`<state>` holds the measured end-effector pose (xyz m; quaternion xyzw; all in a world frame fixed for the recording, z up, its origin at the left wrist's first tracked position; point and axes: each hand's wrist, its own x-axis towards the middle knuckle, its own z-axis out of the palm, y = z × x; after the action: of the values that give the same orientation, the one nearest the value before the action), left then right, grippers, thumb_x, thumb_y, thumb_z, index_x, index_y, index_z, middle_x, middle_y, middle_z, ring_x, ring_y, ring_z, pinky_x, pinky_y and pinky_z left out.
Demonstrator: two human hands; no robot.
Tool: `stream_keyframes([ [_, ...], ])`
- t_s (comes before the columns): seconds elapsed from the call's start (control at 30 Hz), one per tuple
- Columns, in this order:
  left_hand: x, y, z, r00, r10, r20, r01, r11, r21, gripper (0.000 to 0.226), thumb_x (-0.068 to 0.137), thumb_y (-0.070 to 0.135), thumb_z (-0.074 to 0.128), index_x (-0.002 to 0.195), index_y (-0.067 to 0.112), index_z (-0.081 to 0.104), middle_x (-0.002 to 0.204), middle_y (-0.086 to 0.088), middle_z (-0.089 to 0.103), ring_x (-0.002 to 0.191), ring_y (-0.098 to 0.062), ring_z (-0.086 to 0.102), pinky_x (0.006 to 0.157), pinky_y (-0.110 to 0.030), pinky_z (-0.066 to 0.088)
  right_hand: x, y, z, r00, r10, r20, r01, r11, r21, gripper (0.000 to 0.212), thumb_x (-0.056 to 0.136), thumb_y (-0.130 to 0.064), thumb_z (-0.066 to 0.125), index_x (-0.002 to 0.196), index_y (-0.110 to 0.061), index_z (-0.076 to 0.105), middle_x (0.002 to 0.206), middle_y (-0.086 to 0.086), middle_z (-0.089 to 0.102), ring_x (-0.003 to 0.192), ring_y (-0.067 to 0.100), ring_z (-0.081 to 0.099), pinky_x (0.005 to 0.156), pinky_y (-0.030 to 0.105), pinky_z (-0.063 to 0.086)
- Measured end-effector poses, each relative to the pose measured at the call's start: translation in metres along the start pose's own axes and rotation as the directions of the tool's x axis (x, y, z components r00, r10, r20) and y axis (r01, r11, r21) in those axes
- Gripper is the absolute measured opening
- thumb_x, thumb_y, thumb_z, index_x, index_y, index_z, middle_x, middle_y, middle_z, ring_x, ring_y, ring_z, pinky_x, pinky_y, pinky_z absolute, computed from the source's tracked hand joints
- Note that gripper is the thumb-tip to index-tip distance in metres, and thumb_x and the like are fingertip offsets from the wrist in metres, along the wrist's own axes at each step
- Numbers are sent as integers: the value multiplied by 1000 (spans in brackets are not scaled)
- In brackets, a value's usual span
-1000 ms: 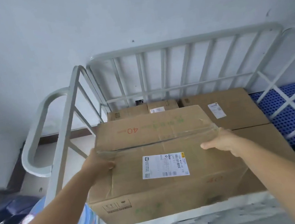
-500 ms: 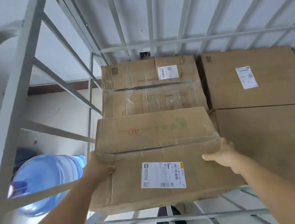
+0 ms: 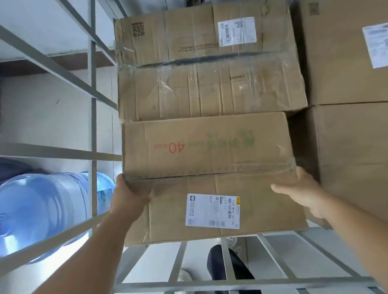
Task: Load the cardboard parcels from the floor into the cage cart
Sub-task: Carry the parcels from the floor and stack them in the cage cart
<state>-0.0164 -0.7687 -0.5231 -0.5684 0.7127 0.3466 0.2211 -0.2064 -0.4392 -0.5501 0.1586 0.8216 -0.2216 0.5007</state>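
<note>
I hold a brown cardboard parcel (image 3: pixel 208 159) marked "40" in red, with a white shipping label near me. My left hand (image 3: pixel 127 196) grips its left edge, thumb on top. My right hand (image 3: pixel 298 189) grips its right edge. The parcel is inside the grey cage cart (image 3: pixel 92 106), in the front left corner, just in front of a taped parcel (image 3: pixel 207 70) at the back left. Two larger parcels, a rear one (image 3: pixel 353 49) and a front one (image 3: pixel 374 159), fill the right side.
The cart's near rail (image 3: pixel 231 281) crosses below my arms; my legs and shoes show under it. A blue water jug (image 3: pixel 35 214) lies on the floor outside the left bars. A white wall stands behind the cart.
I leaned over the cart and lowered the parcel with both hands from above the rail down into the front left corner, behind the near rail. Both hands kept their grip.
</note>
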Motion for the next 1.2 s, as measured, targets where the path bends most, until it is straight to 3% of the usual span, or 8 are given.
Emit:
stream_keyframes([
  [0.23,32,-16,27,998,-68,-5,68,998,19,70,74,13,74,131,15,33,118,-12,52,101,-33,53,81,-43,48,30,6,22,994,-26,-107,24,1000,-20,104,80,-40,76,156,-15,8,160,7,14,144,29,24,112,43,29],
  [0.37,36,-24,35,997,-77,-5,77,996,47,80,76,14,74,140,14,25,127,-15,47,110,-37,51,88,-49,48,34,1,31,985,-34,-167,31,999,-19,95,80,-30,76,152,-10,17,154,10,22,135,29,35,99,40,38],
  [0.57,24,-15,29,999,-54,-9,55,986,156,89,79,15,74,148,13,17,139,-15,39,118,-37,50,87,-43,45,24,-2,31,981,-62,-184,38,991,-130,96,81,-30,75,152,-10,14,155,12,21,135,33,37,98,39,40],
  [0.7,-4,-1,15,996,70,49,-81,951,297,91,84,21,70,153,15,11,150,-10,30,128,-33,44,101,-43,42,-3,-14,27,970,-167,-175,110,949,-296,98,82,-37,72,155,-14,11,160,8,14,140,31,33,108,41,35],
  [0.83,-42,19,0,963,254,89,-266,846,462,87,88,30,66,153,16,10,156,-4,24,139,-26,32,111,-40,32,-50,-30,20,928,-352,-120,254,836,-486,98,83,-44,68,156,-20,7,162,1,12,144,26,28,112,43,33],
  [1.0,-93,47,-28,847,517,121,-483,654,582,87,88,38,63,153,17,10,157,-2,22,142,-24,26,115,-39,24,-117,-42,3,856,-509,-93,341,690,-638,100,82,-48,68,156,-18,7,162,0,13,148,22,16,116,38,24],
  [1.2,-154,75,-69,714,685,146,-605,497,623,84,90,39,61,154,18,10,158,-1,20,145,-21,19,116,-36,18,-207,-46,-17,859,-492,-140,279,679,-679,99,86,-51,62,156,-21,-2,164,-4,-3,150,22,0,119,40,13],
])
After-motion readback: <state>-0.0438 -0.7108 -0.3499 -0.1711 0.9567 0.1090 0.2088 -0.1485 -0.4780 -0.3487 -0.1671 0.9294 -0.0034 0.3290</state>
